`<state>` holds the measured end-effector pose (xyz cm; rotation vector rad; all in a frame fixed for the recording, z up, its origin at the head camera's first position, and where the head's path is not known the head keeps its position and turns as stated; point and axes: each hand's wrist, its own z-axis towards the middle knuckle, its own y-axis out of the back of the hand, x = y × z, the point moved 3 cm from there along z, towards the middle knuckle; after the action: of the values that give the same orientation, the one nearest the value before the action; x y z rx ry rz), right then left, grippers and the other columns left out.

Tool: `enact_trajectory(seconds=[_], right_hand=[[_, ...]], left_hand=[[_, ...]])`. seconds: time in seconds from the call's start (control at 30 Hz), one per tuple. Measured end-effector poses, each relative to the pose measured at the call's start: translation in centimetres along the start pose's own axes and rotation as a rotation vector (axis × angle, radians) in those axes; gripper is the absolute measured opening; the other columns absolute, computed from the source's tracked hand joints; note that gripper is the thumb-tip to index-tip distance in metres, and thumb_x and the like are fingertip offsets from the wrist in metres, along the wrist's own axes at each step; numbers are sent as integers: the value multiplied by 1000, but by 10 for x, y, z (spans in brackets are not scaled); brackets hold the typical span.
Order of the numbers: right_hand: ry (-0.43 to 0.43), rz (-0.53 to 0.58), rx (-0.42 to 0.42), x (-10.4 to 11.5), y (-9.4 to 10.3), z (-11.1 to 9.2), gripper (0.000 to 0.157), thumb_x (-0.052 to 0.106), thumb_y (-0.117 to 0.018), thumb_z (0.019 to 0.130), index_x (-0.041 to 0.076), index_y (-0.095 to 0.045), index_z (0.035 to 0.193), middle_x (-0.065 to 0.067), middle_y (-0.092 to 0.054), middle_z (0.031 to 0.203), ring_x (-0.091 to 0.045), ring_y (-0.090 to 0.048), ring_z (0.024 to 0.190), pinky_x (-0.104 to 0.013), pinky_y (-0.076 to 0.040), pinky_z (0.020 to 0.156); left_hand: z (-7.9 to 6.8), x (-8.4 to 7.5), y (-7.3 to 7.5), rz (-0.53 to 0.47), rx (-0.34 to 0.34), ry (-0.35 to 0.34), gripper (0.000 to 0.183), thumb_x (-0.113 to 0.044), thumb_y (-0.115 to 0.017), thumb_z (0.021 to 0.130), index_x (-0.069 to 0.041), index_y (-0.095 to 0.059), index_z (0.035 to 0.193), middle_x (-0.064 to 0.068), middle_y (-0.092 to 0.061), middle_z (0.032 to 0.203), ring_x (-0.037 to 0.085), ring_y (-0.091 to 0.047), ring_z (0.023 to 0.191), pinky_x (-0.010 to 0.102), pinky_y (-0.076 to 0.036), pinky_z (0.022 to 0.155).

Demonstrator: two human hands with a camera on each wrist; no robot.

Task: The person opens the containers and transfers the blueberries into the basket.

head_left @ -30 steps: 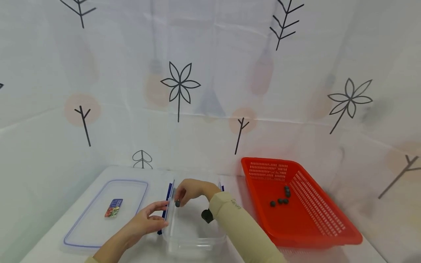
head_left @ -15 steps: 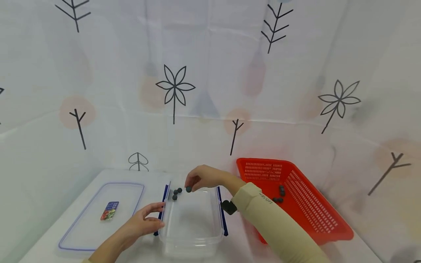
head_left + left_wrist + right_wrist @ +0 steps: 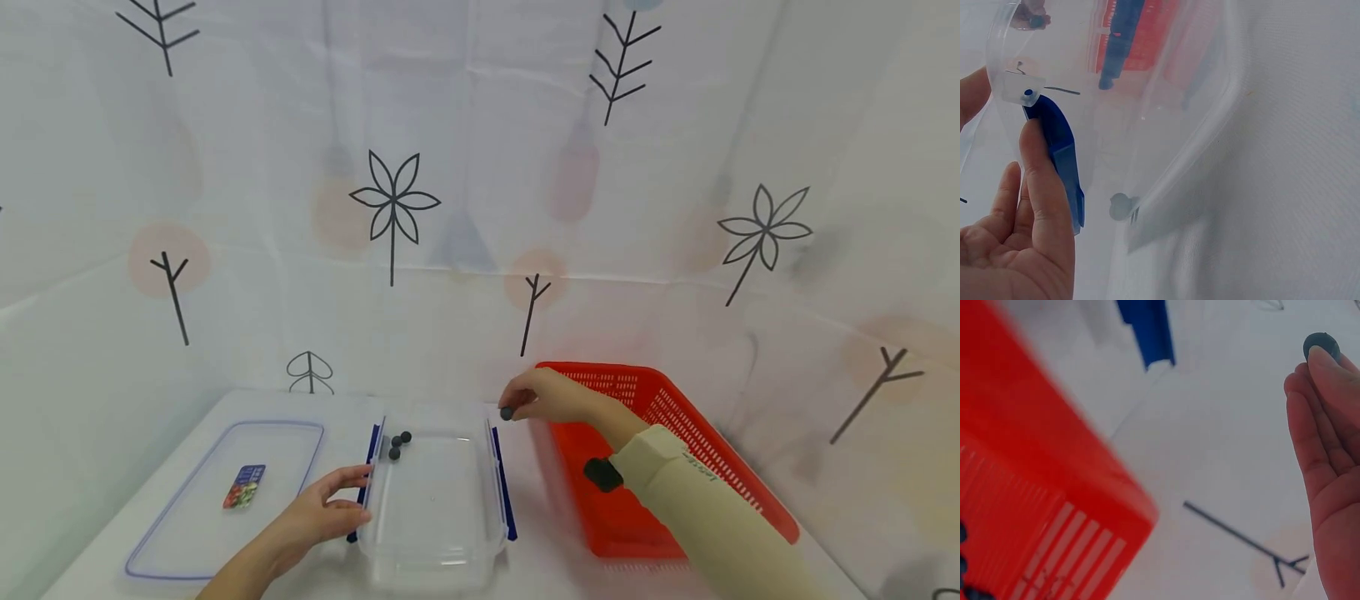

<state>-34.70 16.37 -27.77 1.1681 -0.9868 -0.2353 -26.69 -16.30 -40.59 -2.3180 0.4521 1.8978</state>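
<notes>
In the head view, my right hand [image 3: 551, 396] pinches a small dark ball [image 3: 507, 413] between thumb and fingertips, above the gap between a clear plastic food container [image 3: 435, 500] and a red basket [image 3: 581, 492]. The right wrist view has the same ball [image 3: 1316, 339] at the thumb tip. Inside the container, several dark balls [image 3: 394, 454] sit together at the far left corner. My left hand [image 3: 318, 521] rests against the container's left side; in the left wrist view its fairly straight fingers touch a blue latch [image 3: 1063, 159].
A clear lid [image 3: 187, 525] with a blue edge and a colourful label [image 3: 244, 487] lies on the left of the white table. More dark balls [image 3: 975, 594] are in the basket, largely hidden by the right arm in the head view. A patterned curtain [image 3: 442, 325] hangs behind.
My right hand has moved from inside the container, up and right toward the basket, still pinching a ball. The left hand stays at the container's left side.
</notes>
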Motion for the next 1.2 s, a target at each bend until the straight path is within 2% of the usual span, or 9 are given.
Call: enact_trajectory(seconds=[0.3,0.47,0.63,1.07,1.2], right_hand=[[-102,-99,-120,-39,25,-45,18,6,-68,84,12,-68,102,6,-64,91,-16,-60,87,-33,-51,79],[-111,-154,-158,-62,34,-69,19,7,-68,84,10,-67,103,5,-64,94,-16,-58,87,-35,-51,80],[-121,-147,-176,-81,40,-88,19,5,-68,83,5,-67,102,1,-65,95,-19,-60,87,-34,-51,77],[-281,-66,-171,-143,30,-107,15,-1,-67,82,-1,-66,97,-5,-65,89,-21,-60,81,-37,-52,73],[-284,-30,-180,-154,24,-108,14,-4,-66,81,-3,-65,95,-7,-65,87,-23,-61,79,-37,-52,71]], left_hand=[[1,1,0,-13,21,-26,71,-14,-73,81,-4,-36,140,18,-36,136,21,-52,97,38,-48,82],[0,3,0,-12,21,-30,71,-14,-73,80,-4,-36,140,18,-36,135,21,-52,97,38,-48,82],[0,1,0,-10,15,-31,73,-15,-75,79,-3,-36,140,18,-38,135,21,-52,95,37,-48,81],[-1,0,-1,-9,-14,-3,71,-13,-74,80,-4,-37,140,18,-37,134,22,-51,96,38,-48,81],[-1,0,0,-9,-14,-7,71,-13,-74,80,-4,-37,140,19,-38,134,21,-52,95,38,-49,81]])
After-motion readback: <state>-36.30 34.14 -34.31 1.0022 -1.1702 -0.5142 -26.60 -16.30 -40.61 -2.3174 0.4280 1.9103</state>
